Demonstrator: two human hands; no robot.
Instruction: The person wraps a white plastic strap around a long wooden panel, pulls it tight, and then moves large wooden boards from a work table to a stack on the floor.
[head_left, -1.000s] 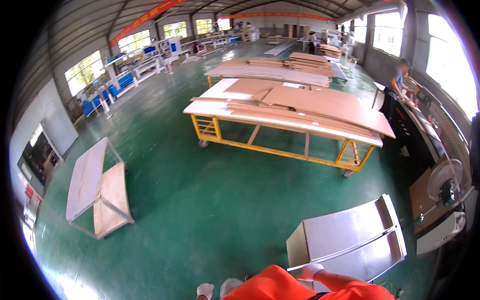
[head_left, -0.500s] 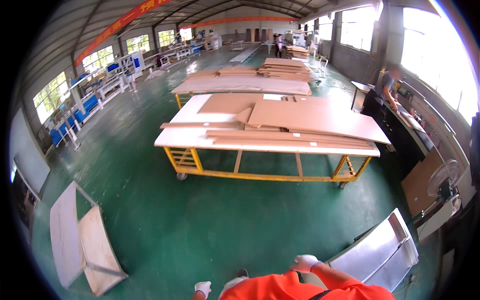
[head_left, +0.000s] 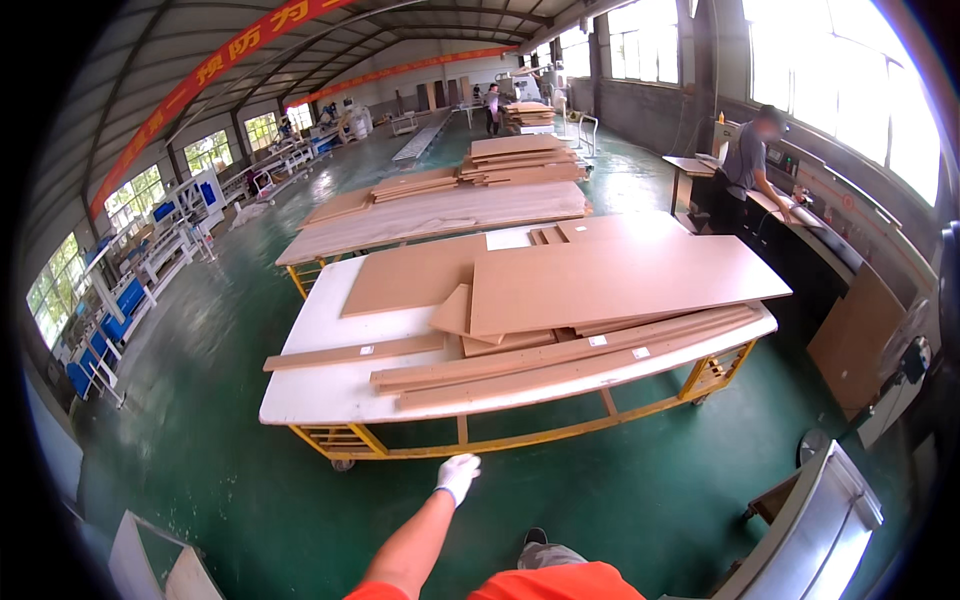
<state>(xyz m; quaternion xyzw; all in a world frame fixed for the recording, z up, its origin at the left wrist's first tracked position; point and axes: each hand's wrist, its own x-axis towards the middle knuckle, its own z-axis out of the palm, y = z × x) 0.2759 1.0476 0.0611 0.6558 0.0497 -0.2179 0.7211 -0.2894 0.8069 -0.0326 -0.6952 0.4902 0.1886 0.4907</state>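
Observation:
My left hand (head_left: 458,478), in a white glove, reaches forward over the green floor, just short of the near edge of a white-topped cart table (head_left: 320,390). Its fingers look curled in, and nothing shows in them. My right hand is out of view. On the table lie brown boards: a large panel (head_left: 610,280) on top, a flatter panel (head_left: 410,275) at the left, and long narrow strips (head_left: 560,360) along the near side. One separate strip (head_left: 350,352) lies further left. Small white labels are on some strips.
The table has a yellow wheeled frame (head_left: 530,440). Behind it stands another board-laden table (head_left: 430,220). A metal-topped stand (head_left: 800,530) is near right, and a board frame (head_left: 150,565) near left. At the right a person (head_left: 745,165) works at a bench; a fan (head_left: 905,360) stands nearer.
The table has come closer and lower in view. My left hand has swung up and forward; my right hand has gone out of sight.

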